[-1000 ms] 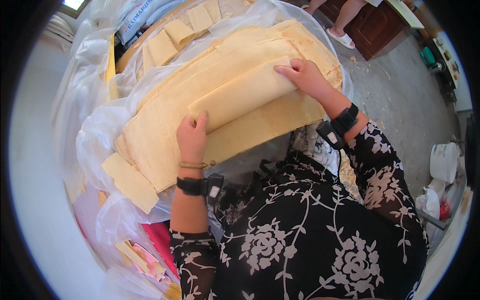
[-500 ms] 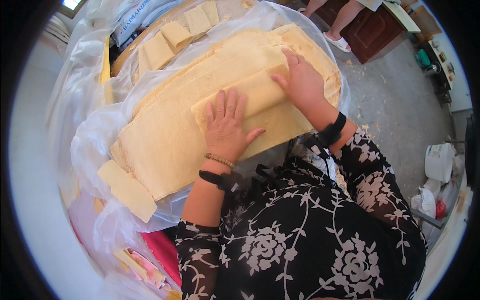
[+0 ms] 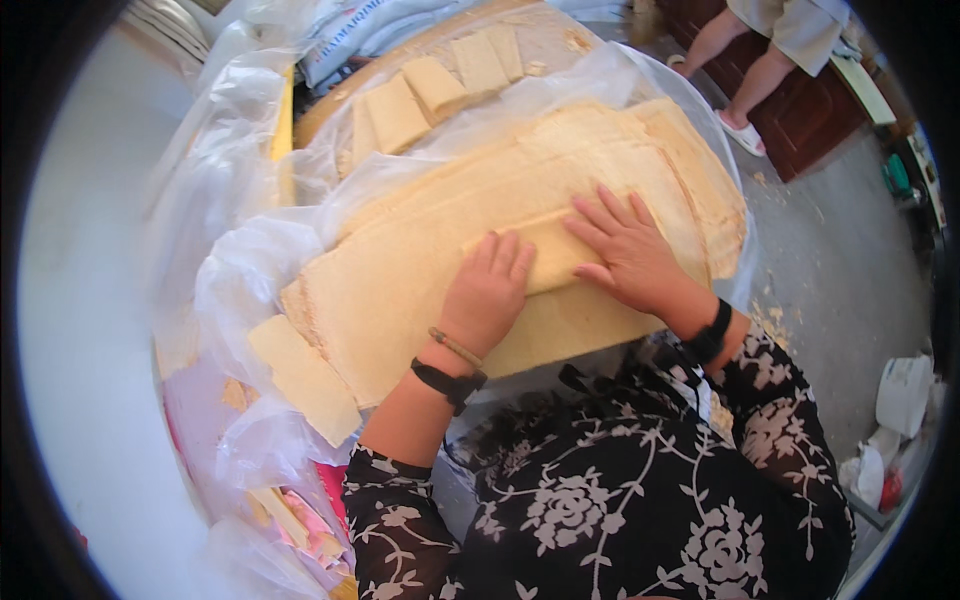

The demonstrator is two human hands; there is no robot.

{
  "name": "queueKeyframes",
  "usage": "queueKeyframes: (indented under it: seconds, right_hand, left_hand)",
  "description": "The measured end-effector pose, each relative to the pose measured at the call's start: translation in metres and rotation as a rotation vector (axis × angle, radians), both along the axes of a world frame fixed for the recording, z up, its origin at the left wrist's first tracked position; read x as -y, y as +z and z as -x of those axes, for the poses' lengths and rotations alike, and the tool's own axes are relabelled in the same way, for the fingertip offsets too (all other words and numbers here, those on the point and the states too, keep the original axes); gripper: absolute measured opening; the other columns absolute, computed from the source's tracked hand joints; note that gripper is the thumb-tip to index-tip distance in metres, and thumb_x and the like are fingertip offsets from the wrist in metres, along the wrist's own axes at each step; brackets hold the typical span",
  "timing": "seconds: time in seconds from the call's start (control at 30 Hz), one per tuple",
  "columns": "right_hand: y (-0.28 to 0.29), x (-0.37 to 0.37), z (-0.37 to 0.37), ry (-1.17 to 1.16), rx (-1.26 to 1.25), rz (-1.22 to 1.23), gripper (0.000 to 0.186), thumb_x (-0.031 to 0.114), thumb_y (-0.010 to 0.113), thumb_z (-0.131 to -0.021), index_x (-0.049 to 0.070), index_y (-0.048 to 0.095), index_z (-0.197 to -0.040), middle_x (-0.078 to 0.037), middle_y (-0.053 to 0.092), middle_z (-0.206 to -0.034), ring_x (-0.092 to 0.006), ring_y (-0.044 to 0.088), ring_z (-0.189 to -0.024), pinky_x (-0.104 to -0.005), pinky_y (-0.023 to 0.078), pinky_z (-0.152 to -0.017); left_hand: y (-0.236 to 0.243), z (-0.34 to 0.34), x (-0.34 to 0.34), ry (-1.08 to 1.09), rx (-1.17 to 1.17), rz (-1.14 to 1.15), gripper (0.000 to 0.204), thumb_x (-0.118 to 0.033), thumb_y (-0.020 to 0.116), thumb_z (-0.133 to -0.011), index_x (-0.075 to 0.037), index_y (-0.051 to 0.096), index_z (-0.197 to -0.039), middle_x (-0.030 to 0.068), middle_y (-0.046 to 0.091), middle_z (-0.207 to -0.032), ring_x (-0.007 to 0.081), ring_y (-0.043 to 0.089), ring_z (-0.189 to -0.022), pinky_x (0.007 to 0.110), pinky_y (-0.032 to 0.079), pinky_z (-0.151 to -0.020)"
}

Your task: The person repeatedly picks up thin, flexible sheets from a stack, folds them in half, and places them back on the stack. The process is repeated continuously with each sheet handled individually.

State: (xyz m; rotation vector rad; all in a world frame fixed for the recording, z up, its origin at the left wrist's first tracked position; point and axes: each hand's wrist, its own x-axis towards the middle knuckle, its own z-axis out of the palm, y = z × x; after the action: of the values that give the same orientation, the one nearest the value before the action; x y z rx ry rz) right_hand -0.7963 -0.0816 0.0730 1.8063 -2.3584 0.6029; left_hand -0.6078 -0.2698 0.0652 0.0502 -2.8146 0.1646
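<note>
- Clearly, your left grip (image 3: 487,297) rests flat on the folded sheet (image 3: 550,257), unclamped.
- Your right grip (image 3: 634,256) lies there also, fingers apart.
- Smaller folded pieces (image 3: 398,116) lie far left.

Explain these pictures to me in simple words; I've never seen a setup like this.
There is no machine here: a person works bare-handed. A wide fisheye camera worn on the head looks down, so straight edges bend near the rim.

The left hand and right hand rest palms down on a long, pale-yellow, folded sheet, rather than gripping it. Beneath is a stack of broad pale-yellow sheets, with crumpled clear plastic film around it. Smaller pale-yellow pieces lie beyond.
</note>
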Motion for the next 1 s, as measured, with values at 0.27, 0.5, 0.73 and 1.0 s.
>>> queueKeyframes:
  seconds: [0.27, 0.5, 0.73, 1.0]
  right_hand:
    - [0.058, -0.024, 0.007, -0.148, 0.142, 0.259, 0.061, 0.034, 0.068, -0.094, 0.01, 0.055, -0.149, -0.018, 0.042, -0.163, -0.0373, 0.034, -0.153, -0.0522, 0.022, -0.126]
    - [0.026, -0.023, -0.027, -0.139, 0.11, -0.118, 0.069, 0.041, 0.076, -0.086, 0.013, 0.058, -0.146, -0.02, 0.034, -0.166, -0.0409, 0.028, -0.155, -0.0553, 0.022, -0.126]
    - [0.053, -0.022, -0.039, -0.154, 0.187, -0.215, 0.066, 0.044, 0.075, -0.086, 0.016, 0.06, -0.144, -0.019, 0.035, -0.165, -0.0388, 0.029, -0.155, -0.0544, 0.022, -0.125]
    - [0.036, -0.02, -0.021, -0.152, 0.138, -0.154, 0.06, 0.044, 0.071, -0.09, 0.017, 0.062, -0.143, -0.017, 0.038, -0.164, -0.0367, 0.031, -0.154, -0.0523, 0.024, -0.125]
  left_hand:
    - [0.073, -0.002, 0.085, 0.352, -0.07, -0.231, 0.058, -0.006, 0.055, -0.092, -0.012, 0.051, -0.149, 0.0217, 0.071, -0.085, 0.0407, 0.069, -0.071, 0.052, 0.054, -0.062]
    - [0.065, 0.036, 0.285, 0.997, -0.092, 0.011, 0.052, -0.013, 0.056, -0.097, -0.01, 0.049, -0.148, 0.0207, 0.073, -0.082, 0.0386, 0.073, -0.075, 0.05, 0.057, -0.064]
    - [-0.055, 0.065, 0.381, 0.643, 0.625, -0.476, 0.068, -0.054, 0.048, -0.102, -0.001, 0.052, -0.146, 0.0294, 0.048, -0.154, 0.0384, 0.047, -0.145, 0.042, 0.036, -0.119]
    - [0.082, 0.051, 0.286, 0.455, 0.228, -0.41, 0.06, -0.048, 0.057, -0.104, -0.003, 0.057, -0.143, 0.0274, 0.067, -0.131, 0.0434, 0.063, -0.124, 0.046, 0.05, -0.103]
